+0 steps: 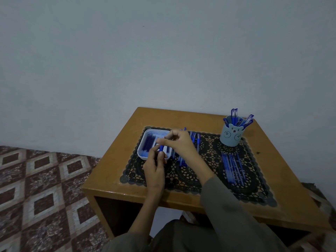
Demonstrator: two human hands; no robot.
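Fingers of the left hand (154,168) curl round the lower part of a blue pen (161,148), held upright over the white tray (145,155) at the mat's 10 o'clock corner. The right hand (179,142) pinches the pen's top end between thumb and forefinger, its other fingers loosely bent. A bear cup (231,136) of pens stands at 2 o'clock.

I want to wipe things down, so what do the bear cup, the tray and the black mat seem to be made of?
Bear cup: likely plastic, matte pale blue, printed face. Tray: probably plastic, smooth white, rounded moulded corners. Black mat: lace-like openwork, vinyl or crochet; unclear which.
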